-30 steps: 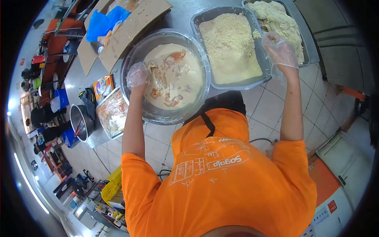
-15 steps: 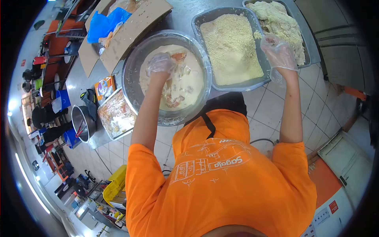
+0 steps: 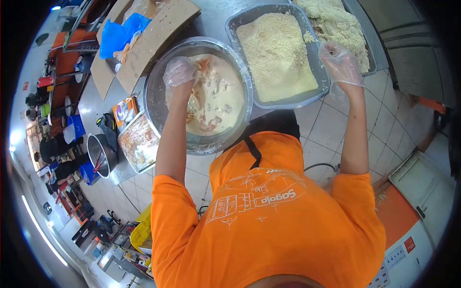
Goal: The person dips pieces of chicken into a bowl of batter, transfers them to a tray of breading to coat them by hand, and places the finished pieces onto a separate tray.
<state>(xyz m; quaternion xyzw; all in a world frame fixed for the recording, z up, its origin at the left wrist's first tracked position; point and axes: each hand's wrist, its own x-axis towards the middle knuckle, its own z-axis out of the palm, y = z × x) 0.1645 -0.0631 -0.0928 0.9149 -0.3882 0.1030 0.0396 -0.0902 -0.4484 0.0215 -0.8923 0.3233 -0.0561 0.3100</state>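
Note:
My left hand (image 3: 181, 72), in a clear plastic glove, is at the left inner side of a large metal bowl (image 3: 246, 96). The bowl holds creamy batter (image 3: 225, 79) with pieces of raw meat (image 3: 207, 126), probably chicken. The back of the hand hides its fingers, so I cannot see whether they grip a piece. My right hand (image 3: 342, 65), gloved too, hovers by the right rim of a grey tub (image 3: 314, 53) filled with pale crumbly breading (image 3: 278, 57). Its fingers look loosely bent, with nothing visible in them.
A second tray with breaded pieces (image 3: 336, 26) lies at the far right. Left of the bowl are a wrapped tray of food (image 3: 139, 141), an orange box (image 3: 126, 111), a metal bowl (image 3: 102, 153) and cardboard (image 3: 158, 41) with a blue bag (image 3: 124, 34).
My left hand has moved up and left through the bowl, uncovering more batter and meat. My right hand stays by the tub rim. The view has shifted slightly.

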